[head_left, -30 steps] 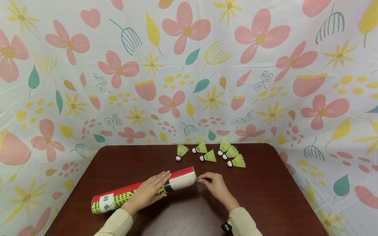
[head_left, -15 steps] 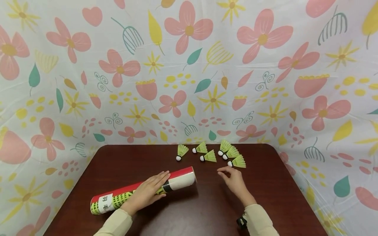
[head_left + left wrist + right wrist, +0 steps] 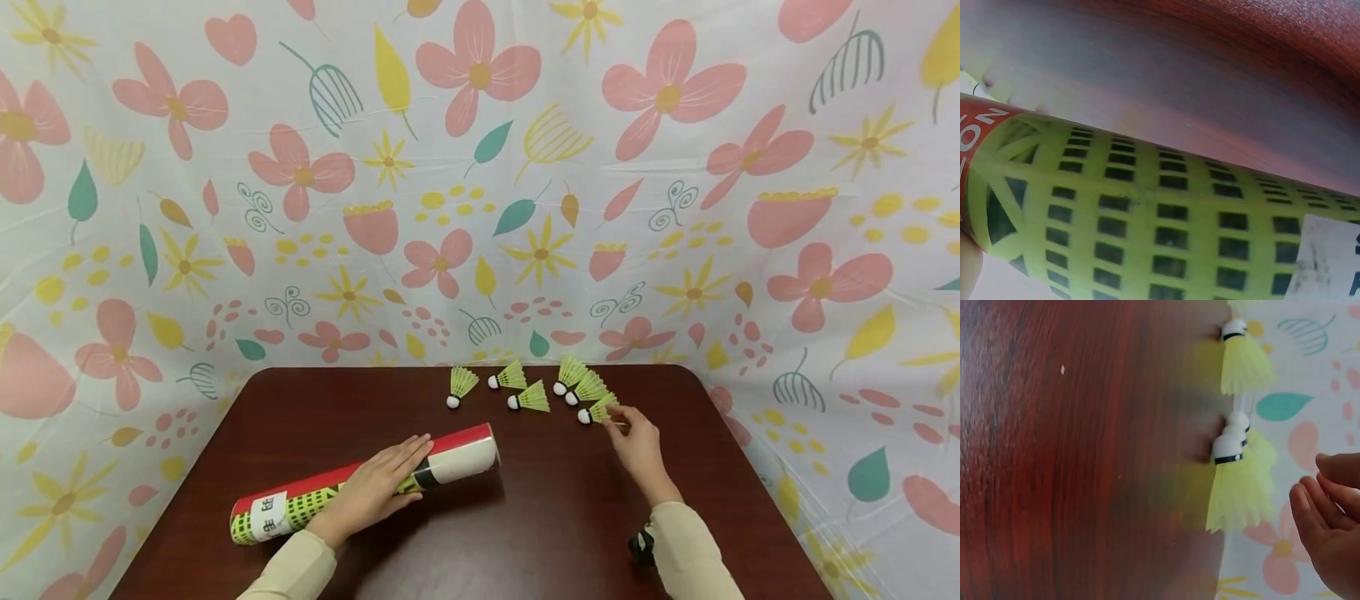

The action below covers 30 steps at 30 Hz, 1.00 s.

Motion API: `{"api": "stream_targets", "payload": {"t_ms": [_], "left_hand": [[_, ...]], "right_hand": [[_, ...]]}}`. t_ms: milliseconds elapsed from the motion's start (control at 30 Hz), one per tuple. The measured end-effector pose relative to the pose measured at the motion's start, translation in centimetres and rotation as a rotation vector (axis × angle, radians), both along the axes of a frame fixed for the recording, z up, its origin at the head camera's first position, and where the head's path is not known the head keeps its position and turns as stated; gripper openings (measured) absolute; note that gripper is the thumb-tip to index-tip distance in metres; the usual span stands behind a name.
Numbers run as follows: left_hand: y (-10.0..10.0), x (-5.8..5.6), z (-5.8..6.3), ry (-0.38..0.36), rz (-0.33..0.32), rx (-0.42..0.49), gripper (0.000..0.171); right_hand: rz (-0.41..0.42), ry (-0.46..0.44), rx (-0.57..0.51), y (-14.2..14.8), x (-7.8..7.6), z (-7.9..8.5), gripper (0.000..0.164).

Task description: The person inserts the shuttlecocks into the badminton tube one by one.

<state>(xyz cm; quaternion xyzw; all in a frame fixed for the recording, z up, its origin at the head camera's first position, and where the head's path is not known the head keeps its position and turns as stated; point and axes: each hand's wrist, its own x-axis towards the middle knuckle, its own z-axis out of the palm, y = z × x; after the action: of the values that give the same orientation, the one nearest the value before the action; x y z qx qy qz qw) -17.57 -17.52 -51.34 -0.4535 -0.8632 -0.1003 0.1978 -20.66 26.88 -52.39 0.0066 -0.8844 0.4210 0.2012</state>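
A shuttlecock tube (image 3: 461, 457) in red, white and yellow-green lies slanted across the table. My left hand (image 3: 378, 482) rests on its middle, fingers stretched along the top and thumb on the near side. The tube's green, dark-squared side (image 3: 1147, 219) fills much of the left wrist view. My right hand (image 3: 639, 446) is beside the skirt of the nearest yellow shuttlecock (image 3: 597, 410) on the right. In the right wrist view, its thumb and fingertips (image 3: 1300, 503) stand apart, a little away from the shuttlecock's skirt.
Two more shuttlecocks (image 3: 572, 379) lie close against the nearest one. Others, such as the leftmost shuttlecock (image 3: 462, 385), are spread along the back of the dark brown table (image 3: 330, 417). A floral cloth (image 3: 442, 317) hangs right behind the table's far edge.
My right hand has moved from the tube's right end to the right and away from me, up to the nearest shuttlecock. The left hand and the tube have stayed almost in place.
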Motion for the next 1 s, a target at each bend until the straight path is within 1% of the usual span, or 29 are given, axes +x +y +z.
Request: {"api": "stream_targets", "payload": {"t_ms": [67,133,233,400,467,567,700,867,1000], "left_hand": [[0.0,0.0,0.0,0.000,0.001,0.000,0.087],[0.0,0.0,0.1,0.000,0.000,0.005,0.087],[0.1,0.0,0.2,-0.004,-0.006,0.015,0.086],[0.1,0.0,0.3,-0.006,-0.002,0.004,0.084],[0.0,0.0,0.3,-0.008,0.002,-0.003,0.084],[0.0,0.1,0.2,-0.013,0.001,-0.003,0.085],[-0.1,0.2,0.1,-0.014,0.011,-0.008,0.086],[-0.2,0.3,0.0,-0.024,0.007,0.001,0.086],[-0.2,0.3,0.1,-0.025,0.001,0.009,0.086]], "right_hand": [[-0.037,0.013,-0.010,0.4,-0.3,-0.3,0.032],[-0.071,0.007,-0.015,0.7,-0.4,-0.5,0.035],[-0.104,-0.035,-0.016,1.1,-0.5,-0.8,0.041],[-0.079,-0.171,0.001,1.5,-0.6,-1.3,0.051],[-0.066,-0.198,0.003,1.6,-0.7,-1.5,0.052],[-0.065,-0.207,-0.011,1.5,-0.7,-1.8,0.049],[-0.078,-0.213,-0.019,1.2,-0.5,-2.0,0.040],[-0.108,-0.227,0.004,0.9,-0.1,-2.2,0.026],[-0.125,-0.226,0.010,0.8,0.1,-2.1,0.020]]}}
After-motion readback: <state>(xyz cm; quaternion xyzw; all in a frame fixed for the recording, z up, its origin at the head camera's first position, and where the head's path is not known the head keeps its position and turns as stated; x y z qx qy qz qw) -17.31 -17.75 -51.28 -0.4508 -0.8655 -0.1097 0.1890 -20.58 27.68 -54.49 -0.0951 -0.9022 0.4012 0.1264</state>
